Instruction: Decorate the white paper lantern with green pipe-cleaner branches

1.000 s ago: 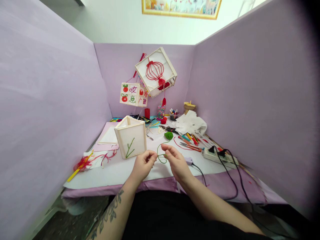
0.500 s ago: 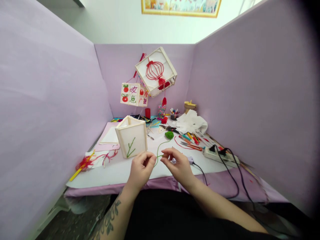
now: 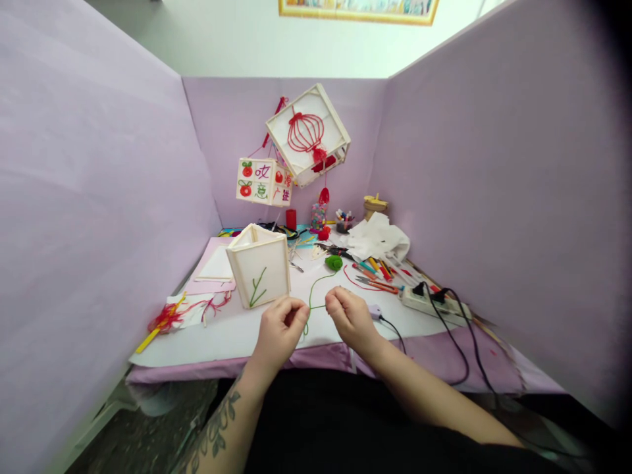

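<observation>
Between my two hands a short length of green yarn [image 3: 318,307] is drawn straight. My left hand [image 3: 283,324] pinches one part of it, with thumb and forefinger pressed together. My right hand [image 3: 351,318] is closed on the other end. From near my left fingertips a strand runs up to a small green yarn ball [image 3: 334,263], and a loop hangs below. Just beyond my left hand stands a three-sided white lantern [image 3: 269,268] with pale wooden edges. A green branch shape [image 3: 257,288] is on its front panel.
Scissors [image 3: 378,285], pens and a power strip [image 3: 437,308] with black cables lie at right. Crumpled white cloth [image 3: 379,237] is behind them. Red yarn [image 3: 165,317] lies at left. A cube lantern [image 3: 307,135] and a smaller lantern [image 3: 265,182] hang at the back.
My right hand has closed from a loose pinch and moved slightly right, pulling the yarn straight. My left hand has stayed nearly in place. The view has tipped slightly down.
</observation>
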Available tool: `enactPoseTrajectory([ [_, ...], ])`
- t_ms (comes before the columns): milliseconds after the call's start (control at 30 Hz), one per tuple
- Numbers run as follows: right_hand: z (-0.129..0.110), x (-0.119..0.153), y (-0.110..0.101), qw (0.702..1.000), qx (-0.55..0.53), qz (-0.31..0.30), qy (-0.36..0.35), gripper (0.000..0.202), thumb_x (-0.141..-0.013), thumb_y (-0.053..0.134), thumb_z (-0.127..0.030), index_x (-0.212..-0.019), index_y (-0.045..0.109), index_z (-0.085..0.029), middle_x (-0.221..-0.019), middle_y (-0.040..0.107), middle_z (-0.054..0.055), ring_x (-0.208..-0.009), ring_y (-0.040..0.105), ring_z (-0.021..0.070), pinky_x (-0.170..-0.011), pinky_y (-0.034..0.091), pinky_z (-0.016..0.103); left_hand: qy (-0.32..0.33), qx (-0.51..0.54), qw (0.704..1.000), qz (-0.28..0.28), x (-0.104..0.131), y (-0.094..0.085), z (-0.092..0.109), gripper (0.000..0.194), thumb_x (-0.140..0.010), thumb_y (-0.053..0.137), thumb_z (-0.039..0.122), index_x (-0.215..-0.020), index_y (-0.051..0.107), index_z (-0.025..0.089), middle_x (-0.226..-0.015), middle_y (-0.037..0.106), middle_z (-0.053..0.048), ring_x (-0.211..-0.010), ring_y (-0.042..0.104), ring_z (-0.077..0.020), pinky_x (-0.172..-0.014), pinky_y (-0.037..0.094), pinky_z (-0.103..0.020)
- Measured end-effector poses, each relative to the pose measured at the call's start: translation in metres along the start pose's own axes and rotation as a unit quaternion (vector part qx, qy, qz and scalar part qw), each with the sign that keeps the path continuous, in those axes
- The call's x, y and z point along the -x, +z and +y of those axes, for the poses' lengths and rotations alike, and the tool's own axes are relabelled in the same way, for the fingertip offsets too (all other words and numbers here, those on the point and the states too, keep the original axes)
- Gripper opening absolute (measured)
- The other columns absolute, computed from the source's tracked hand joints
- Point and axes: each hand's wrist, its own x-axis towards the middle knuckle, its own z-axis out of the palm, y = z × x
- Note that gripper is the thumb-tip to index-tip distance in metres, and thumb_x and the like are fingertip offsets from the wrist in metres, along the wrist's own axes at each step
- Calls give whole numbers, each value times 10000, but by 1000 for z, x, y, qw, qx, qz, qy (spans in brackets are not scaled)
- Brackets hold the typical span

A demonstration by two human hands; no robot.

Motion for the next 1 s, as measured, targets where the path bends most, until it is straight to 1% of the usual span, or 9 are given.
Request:
enactPoseTrajectory([
  [167, 3, -2, 3, 999, 34, -8, 20, 393, -926, 408, -344, -557, 341, -228, -502, 410, -26, -484, 412, 125, -507, 302, 260, -21, -25, 999, -43, 2, 1, -11, 195, -898, 528, 311, -847, 668, 185, -792, 663, -33, -686, 577, -151, -638, 452, -258],
  [333, 8, -1, 4, 998, 51, -45, -16, 370, -922, 432, -322, -568, 405, -217, -523, 469, -13, -487, 423, 123, -510, 303, 253, -24, 34, 999, 16, -4, 10, -13, 251, -927, 460, 351, -1015, 634, 192, -1024, 675, -85, -1015, 586, -217, -908, 440, -365],
  [433, 11, 0, 3, 995, 72, -56, -38, 341, -930, 418, -321, -613, 478, -212, -568, 527, 9, -528, 469, 138, -538, 329, 255, -132, 229, 962, -64, -8, 28, -11, 315, -926, 425, 457, -999, 555, 179, -766, 637, -36, -732, 615, -162, -713, 498, -309],
  [533, 15, 1, 2, 994, 96, -42, -42, 343, -920, 429, -329, -600, 476, -213, -565, 523, 16, -542, 471, 151, -549, 329, 268, -216, 326, 912, -124, -6, 42, -11, 341, -914, 404, 509, -979, 498, 187, -533, 432, 78, -408, 382, -86, -434, 338, -206],
  [633, 17, 4, 3, 997, 68, -25, 13, 373, -898, 450, -348, -550, 425, -215, -514, 463, -7, -503, 432, 136, -511, 304, 258, -165, 233, 954, -91, 1, 44, -11, 246, -906, 470, 426, -939, 524, 188, -531, 385, 83, -438, 348, -84, -444, 279, -201],
  [700, 15, 5, 4, 996, 13, -22, 85, 398, -884, 462, -364, -521, 402, -214, -474, 422, -24, -472, 410, 122, -479, 294, 244, -83, 130, 987, -51, 5, 41, -11, 181, -904, 498, 353, -924, 568, 188, -601, 480, 45, -524, 436, -100, -511, 339, -218],
  [833, 10, 6, 8, 976, -86, -42, 196, 440, -868, 487, -420, -488, 422, -207, -436, 423, -31, -436, 403, 113, -444, 300, 232, 44, 25, 999, 11, 9, 34, -9, 114, -873, 561, 255, -854, 652, 189, -741, 601, -14, -648, 528, -121, -645, 414, -245],
  [900, 9, 6, 6, 974, -110, -50, 191, 472, -881, 479, -458, -486, 422, -205, -439, 428, -29, -439, 404, 111, -454, 319, 232, 30, 44, 998, 26, 7, 32, -7, 134, -856, 585, 260, -788, 668, 181, -688, 578, -8, -617, 509, -119, -620, 410, -242],
  [1000, 9, 5, -1, 984, -132, -29, 117, 429, -891, 483, -527, -618, 527, -198, -547, 498, -13, -505, 447, 125, -494, 367, 242, -80, 144, 986, 10, 4, 31, -3, 185, -823, 612, 308, -722, 661, 162, -644, 559, 1, -579, 478, -113, -565, 391, -235],
])
